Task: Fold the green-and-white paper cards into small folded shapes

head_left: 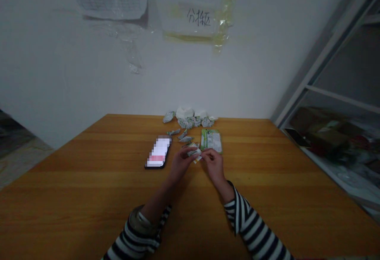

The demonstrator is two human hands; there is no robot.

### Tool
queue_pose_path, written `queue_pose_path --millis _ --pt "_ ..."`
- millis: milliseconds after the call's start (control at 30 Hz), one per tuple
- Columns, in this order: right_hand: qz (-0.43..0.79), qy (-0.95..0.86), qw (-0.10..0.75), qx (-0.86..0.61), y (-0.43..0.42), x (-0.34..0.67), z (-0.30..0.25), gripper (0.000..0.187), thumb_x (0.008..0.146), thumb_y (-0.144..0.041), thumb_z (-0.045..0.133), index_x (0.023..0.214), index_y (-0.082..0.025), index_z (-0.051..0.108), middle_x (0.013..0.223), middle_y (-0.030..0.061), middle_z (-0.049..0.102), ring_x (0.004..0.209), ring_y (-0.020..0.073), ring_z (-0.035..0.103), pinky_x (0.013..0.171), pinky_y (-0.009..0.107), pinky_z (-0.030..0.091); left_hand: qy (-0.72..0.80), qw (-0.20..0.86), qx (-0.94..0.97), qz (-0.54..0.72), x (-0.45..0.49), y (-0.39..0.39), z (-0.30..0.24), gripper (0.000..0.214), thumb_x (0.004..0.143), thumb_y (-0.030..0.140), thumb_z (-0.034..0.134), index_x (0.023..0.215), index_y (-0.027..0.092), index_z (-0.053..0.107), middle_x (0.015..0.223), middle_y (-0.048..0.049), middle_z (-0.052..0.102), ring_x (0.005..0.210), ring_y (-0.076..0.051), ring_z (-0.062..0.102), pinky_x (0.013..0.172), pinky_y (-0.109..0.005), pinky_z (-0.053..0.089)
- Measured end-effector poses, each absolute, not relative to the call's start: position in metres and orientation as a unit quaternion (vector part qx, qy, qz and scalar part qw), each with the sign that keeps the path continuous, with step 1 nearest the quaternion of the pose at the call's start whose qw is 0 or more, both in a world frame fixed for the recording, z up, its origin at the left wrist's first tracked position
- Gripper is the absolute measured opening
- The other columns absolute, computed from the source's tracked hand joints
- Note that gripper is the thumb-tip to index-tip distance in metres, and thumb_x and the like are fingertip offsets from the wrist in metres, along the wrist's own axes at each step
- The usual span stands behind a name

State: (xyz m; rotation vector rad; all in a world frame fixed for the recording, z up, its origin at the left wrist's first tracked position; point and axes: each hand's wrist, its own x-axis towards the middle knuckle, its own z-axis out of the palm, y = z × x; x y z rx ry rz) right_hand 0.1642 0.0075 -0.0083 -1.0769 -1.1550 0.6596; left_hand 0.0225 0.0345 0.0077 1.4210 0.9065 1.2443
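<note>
Near the middle of the wooden table, my left hand (180, 162) pinches a small white packet (194, 152) with green and yellow print. The fingertips of my right hand (214, 164) are closed at the packet's right edge. What exactly lies between those fingertips is too small to make out. Just beyond my right hand lies a flat green-and-white pack (212, 140). Several slim twisted wrappers (185, 139) rest behind the packet. To the left of my left hand is a phone (158, 152) with its screen lit.
Crumpled white wrappers (186, 122) are heaped along the back of the table (97, 165), close to the wall. Sheets of paper (198, 16) are taped to the wall. At the right stands a shelf (326, 93) with boxes, and a dark flat object (297, 137) lies at its edge.
</note>
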Motion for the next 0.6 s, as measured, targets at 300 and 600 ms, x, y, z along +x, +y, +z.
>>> queue_pose_path --millis 300,600 --pt "0.314 -0.495 0.65 -0.483 0.0057 0.1621 -0.0086 0.013 0.077 -0.028 0.061 0.066 -0.019 0.06 0.065 -0.0001 0.06 0.064 0.0161 0.055 0.062 0.026 0.043 0.384 0.496 0.591 0.507 0.0211 0.0366 0.0107 0.031 0.068 0.037 0.075 0.091 0.017 0.074 0.095 -0.0068 0.07 0.089 -0.022 0.064 0.078 -0.031 0.05" --pt "0.348 -0.494 0.644 -0.469 0.0032 0.155 -0.0096 0.014 0.08 -0.031 0.062 0.072 -0.021 0.057 0.058 -0.0028 0.057 0.052 0.014 0.054 0.052 0.024 0.042 0.437 0.485 0.563 0.507 0.0202 0.0346 0.0134 0.028 0.071 0.041 0.071 0.079 0.014 0.075 0.075 -0.0043 0.072 0.07 -0.019 0.063 0.067 -0.028 0.048"
